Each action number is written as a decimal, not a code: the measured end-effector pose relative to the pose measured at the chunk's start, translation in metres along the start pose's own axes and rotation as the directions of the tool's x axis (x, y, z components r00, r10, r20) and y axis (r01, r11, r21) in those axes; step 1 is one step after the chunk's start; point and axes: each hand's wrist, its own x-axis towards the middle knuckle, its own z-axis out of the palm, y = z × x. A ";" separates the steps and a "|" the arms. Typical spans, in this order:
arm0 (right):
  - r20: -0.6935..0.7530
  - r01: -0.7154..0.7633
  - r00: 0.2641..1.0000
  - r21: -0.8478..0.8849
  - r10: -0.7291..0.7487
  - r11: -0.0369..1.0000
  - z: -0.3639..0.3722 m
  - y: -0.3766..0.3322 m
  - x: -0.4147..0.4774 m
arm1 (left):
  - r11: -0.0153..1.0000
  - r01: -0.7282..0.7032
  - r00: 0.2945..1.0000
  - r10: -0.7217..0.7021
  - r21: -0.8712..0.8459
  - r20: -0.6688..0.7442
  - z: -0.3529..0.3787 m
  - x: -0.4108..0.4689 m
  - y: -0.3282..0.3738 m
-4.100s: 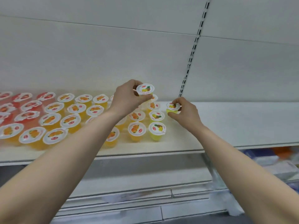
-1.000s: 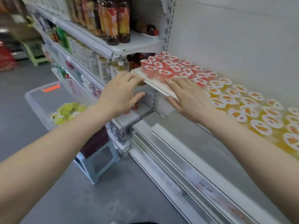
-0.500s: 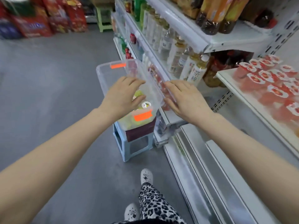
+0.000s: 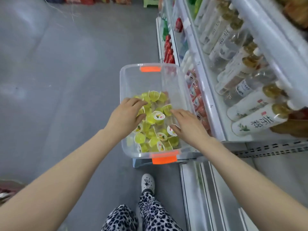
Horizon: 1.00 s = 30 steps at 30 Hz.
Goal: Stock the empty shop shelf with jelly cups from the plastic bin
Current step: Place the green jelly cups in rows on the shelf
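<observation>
The view now looks straight down into the clear plastic bin (image 4: 123,84) at the centre of the frame, and the stocked shelf is out of sight. Both hands, which were setting cups on that shelf seconds ago, are empty and lower. The left hand (image 4: 126,115) reaches onto the yellow-green jelly cups (image 4: 158,116), and the right hand (image 4: 189,126) spreads over them at centre right.

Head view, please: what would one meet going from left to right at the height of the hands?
Grey floor → left hand → jelly cups → right hand → shelf bottles.
</observation>
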 end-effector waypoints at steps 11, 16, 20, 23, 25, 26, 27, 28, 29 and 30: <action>0.359 -0.159 0.924 0.046 0.132 0.986 0.097 0.014 0.108 | 1.000 0.003 1.000 -0.003 0.013 0.021 0.049 0.041 -0.032; 0.293 -0.222 0.939 0.114 0.181 0.968 0.106 0.015 0.118 | 0.997 -0.037 0.998 0.033 0.067 0.057 0.056 0.045 -0.036; 0.257 -0.287 0.936 0.159 0.241 0.945 0.081 0.022 0.109 | 0.999 0.016 0.982 -0.022 0.033 0.189 0.058 0.063 -0.031; 0.268 -0.363 0.911 0.158 0.314 0.918 0.066 0.019 0.093 | 0.994 0.100 0.941 -0.111 0.049 0.320 0.080 0.094 -0.026; 0.269 -0.363 0.910 0.155 0.315 0.919 0.063 0.017 0.082 | 0.987 0.135 0.902 -0.159 0.086 0.401 0.105 0.114 -0.022; 0.268 -0.361 0.911 0.155 0.312 0.920 0.063 0.016 0.078 | 0.982 0.144 0.877 -0.185 0.124 0.444 0.119 0.122 -0.020; 0.268 -0.361 0.911 0.151 0.314 0.920 0.063 0.017 0.076 | 0.975 0.140 0.848 -0.207 0.170 0.487 0.132 0.126 -0.018; 0.268 -0.366 0.909 0.145 0.320 0.919 0.064 0.018 0.074 | 0.969 0.124 0.822 -0.220 0.212 0.525 0.147 0.128 -0.017; 0.264 -0.370 0.908 0.141 0.325 0.918 0.064 0.018 0.073 | 0.964 0.105 0.803 -0.228 0.246 0.550 0.160 0.129 -0.016; 0.254 -0.372 0.910 0.143 0.329 0.917 0.065 0.019 0.072 | 0.958 0.088 0.797 -0.233 0.274 0.558 0.171 0.129 -0.016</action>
